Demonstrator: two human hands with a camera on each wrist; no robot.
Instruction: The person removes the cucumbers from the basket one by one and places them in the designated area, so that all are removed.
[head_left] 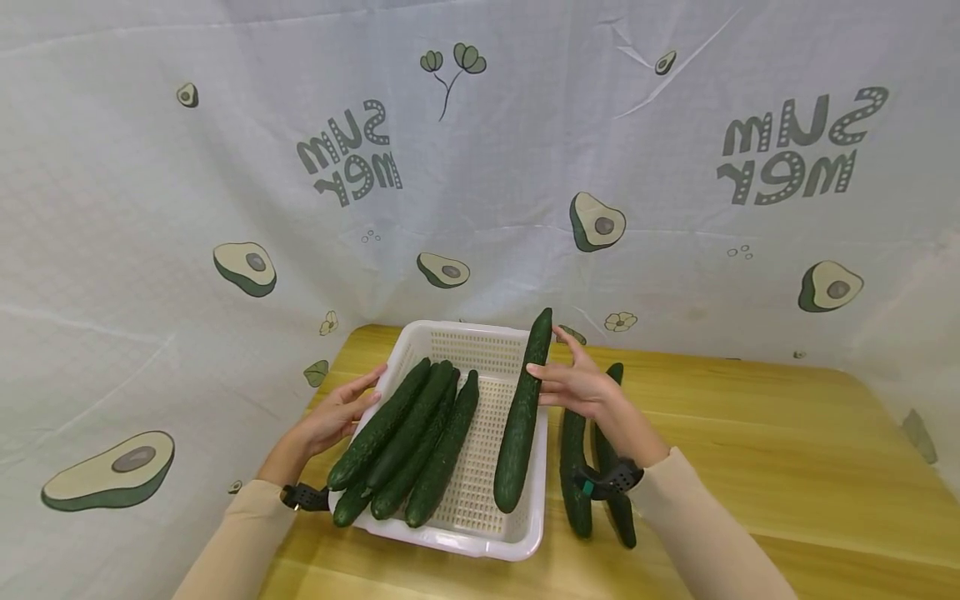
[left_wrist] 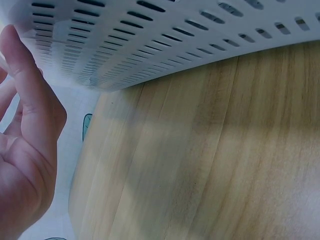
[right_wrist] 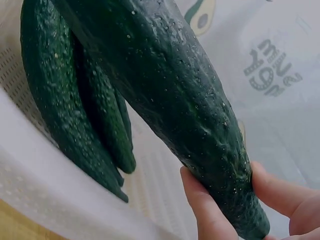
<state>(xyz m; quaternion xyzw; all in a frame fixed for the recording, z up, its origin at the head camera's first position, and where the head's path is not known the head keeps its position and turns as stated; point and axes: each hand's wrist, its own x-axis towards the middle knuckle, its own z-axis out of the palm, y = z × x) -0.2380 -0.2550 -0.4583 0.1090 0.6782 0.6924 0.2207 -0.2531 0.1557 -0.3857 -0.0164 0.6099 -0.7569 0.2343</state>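
A long dark green cucumber [head_left: 522, 417] is held over the right side of the white plastic basket [head_left: 480, 543]. My right hand [head_left: 577, 385] pinches it near its far, narrow end, with the thumb on one side and fingers on the other, as the right wrist view shows up close. Several more cucumbers [head_left: 420, 437] lie side by side in the left part of the basket. My left hand [head_left: 336, 417] is at the basket's left side, its fairly straight fingertips right at the rim. From the left wrist, the hand [left_wrist: 30, 130] shows beside the slotted outer wall [left_wrist: 165, 37].
Two cucumbers [head_left: 576, 475] lie on the wooden table [head_left: 720, 467] to the right of the basket, partly under my right forearm. A white curtain [head_left: 525, 183] printed with avocados hangs behind the table and along its left side.
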